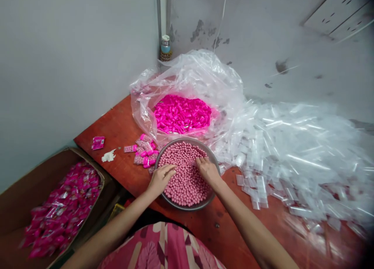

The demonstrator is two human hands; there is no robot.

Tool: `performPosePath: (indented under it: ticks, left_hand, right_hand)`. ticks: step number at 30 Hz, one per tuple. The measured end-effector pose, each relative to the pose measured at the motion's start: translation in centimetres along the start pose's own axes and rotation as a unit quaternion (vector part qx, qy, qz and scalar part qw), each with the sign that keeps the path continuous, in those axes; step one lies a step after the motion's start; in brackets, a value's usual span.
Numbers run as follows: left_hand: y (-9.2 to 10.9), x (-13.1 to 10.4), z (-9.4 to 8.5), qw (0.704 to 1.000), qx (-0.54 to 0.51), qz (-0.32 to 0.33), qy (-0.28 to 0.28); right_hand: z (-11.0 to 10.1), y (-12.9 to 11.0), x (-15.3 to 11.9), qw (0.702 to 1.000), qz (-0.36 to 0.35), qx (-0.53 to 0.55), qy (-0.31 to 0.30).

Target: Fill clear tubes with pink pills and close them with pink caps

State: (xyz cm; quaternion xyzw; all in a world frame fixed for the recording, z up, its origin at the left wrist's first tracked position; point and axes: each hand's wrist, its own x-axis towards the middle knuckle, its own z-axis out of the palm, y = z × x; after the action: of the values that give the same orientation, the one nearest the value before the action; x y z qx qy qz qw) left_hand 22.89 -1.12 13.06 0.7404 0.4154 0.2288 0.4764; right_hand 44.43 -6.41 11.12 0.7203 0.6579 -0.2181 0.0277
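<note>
Beads (182,183) sit in a round grey metal bowl (189,207) near the front edge of a red-brown counter (117,124). Small, round, dusty pink, alike in size as far as I can see; slight shine on some, darker gaps between. They cover the bowl's bottom in a broad heap, spread close to the rim on the near side.

Left hand (161,178): over the bowl's left rim, fingers bent, thumb close to them, tips above the beads. Right hand (207,169): inside the rim at upper right, fingers curled down, tips among the beads. Whether either grip has closed on any beads, I cannot tell.

Just left of the bowl, a small cluster of clear containers (146,149) with hot-pink ends, pink beads showing through the walls. Behind the bowl, glossy hot-pink caps (184,115) heaped in an open clear bag (193,68). To the right, a wide spread of clear tubes (258,156), some overlapping.
</note>
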Motion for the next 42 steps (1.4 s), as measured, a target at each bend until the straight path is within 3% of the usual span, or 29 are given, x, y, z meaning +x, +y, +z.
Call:
performPosePath:
  ticks: [5,9,13,18,20,22,25,27,29,32,37,42]
  left_hand:
    - [-0.7,0.2,-1.4,0.999,0.009,-0.020,0.032]
    - [-1.4,0.4,-2.2,0.997,0.016,-0.039,0.066]
    - [-1.4,0.7,-1.1,0.998,0.005,-0.055,0.040]
    - [-0.3,1.2,0.7,0.999,0.009,-0.046,0.005]
    - [0.2,1.4,0.8,0.999,0.009,-0.039,0.001]
    - [0.7,1.6,0.6,0.999,0.022,-0.018,-0.028]
    - [1.0,1.8,0.3,0.996,0.035,0.016,-0.076]
    - [0.8,1.9,0.3,0.998,0.012,0.008,-0.058]
    - [0.2,2.0,0.0,1.000,-0.015,-0.023,-0.011]
    - [-0.9,1.9,-1.0,0.998,-0.015,-0.054,0.041]
    - [-1.9,1.3,-2.5,0.993,0.025,-0.071,0.085]
    - [-1.9,0.9,-0.9,0.996,-0.036,-0.078,0.038]
  right_hand:
    - [2.9,-2.8,2.6,0.985,-0.059,0.163,-0.003]
    - [4.7,-3.9,3.5,0.944,-0.063,0.324,0.016]
    - [4.7,-4.6,2.7,0.887,-0.052,0.457,0.047]
    - [2.8,-5.7,0.8,0.821,-0.027,0.565,0.084]
    - [1.6,-5.4,0.3,0.850,-0.036,0.511,0.125]
    - [0.3,-4.5,-0.1,0.910,-0.092,0.376,0.149]
    - [-1.6,-2.7,-0.1,0.957,-0.195,0.192,0.091]
    - [-2.3,-1.7,0.3,0.974,-0.191,0.114,0.055]
    - [-2.3,-1.1,1.1,0.987,-0.130,0.077,0.047]
    - [-0.5,-1.4,2.6,0.992,-0.079,0.093,0.028]
    - [3.7,-3.6,3.9,0.979,-0.085,0.186,-0.001]
    - [3.7,-4.3,2.7,0.951,-0.078,0.298,0.013]
